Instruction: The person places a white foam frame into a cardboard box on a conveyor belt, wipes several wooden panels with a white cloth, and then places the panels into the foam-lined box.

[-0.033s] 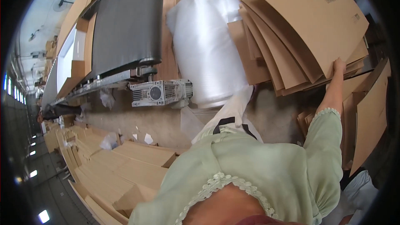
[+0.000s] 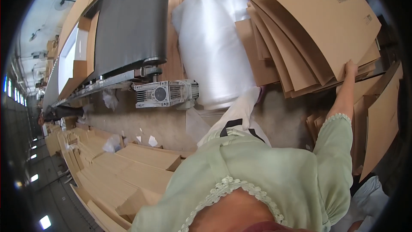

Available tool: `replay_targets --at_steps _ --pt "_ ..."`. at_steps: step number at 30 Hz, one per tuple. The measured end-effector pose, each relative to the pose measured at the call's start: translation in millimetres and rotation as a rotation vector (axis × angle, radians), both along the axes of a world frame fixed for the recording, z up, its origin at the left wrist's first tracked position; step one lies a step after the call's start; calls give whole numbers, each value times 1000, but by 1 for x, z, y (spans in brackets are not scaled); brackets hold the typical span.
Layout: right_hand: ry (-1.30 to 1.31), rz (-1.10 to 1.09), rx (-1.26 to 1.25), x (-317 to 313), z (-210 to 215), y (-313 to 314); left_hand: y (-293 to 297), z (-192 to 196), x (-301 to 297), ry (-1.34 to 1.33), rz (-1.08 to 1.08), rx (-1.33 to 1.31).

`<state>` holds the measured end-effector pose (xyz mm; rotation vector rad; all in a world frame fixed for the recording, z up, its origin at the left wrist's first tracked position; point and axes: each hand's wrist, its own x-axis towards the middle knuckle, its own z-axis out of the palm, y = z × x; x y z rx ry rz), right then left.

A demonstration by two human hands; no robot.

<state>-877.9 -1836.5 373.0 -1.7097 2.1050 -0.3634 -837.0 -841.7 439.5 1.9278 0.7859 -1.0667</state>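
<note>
My right arm reaches out to the right, and my right hand (image 2: 350, 68) is closed on the near edge of a large flat brown cardboard sheet (image 2: 317, 21). That sheet lies on top of a fanned stack of cardboard sheets (image 2: 279, 56), whose left ends spread apart and droop. The fingertips are partly hidden at the sheet's edge. My left hand is out of view. In front of my legs lies a big roll of clear plastic wrap (image 2: 214, 51), left of the stack.
A dark conveyor belt (image 2: 131, 25) with a grey gear motor (image 2: 165, 94) stands ahead on the left. A white-lined open carton (image 2: 71, 64) sits beside it. Long flat cardboard pieces (image 2: 133, 167) lie at lower left. More cardboard (image 2: 380, 124) leans at right, beside a pale bag (image 2: 370, 195).
</note>
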Motion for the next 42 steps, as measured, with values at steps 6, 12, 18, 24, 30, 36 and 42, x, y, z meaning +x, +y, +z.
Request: replay_targets --at_steps 6,12,18,24,30,36,42 --pt "189 151 -22 9 43 48 -53 -20 130 -245 -595 34" --pt "45 251 -141 20 59 109 -195 -30 248 -568 -705 -187" --pt "-135 361 -331 9 53 130 -325 -66 277 -582 -787 -348" --pt "-315 143 96 17 95 169 -382 -122 256 -487 -777 -391" --pt "-334 46 367 8 106 170 -464 -121 251 -319 -856 -439" --pt "-812 26 382 1 93 165 -573 -81 280 -504 -925 -450" --pt "-919 155 573 -16 97 148 -592 -66 230 -533 -688 -447"
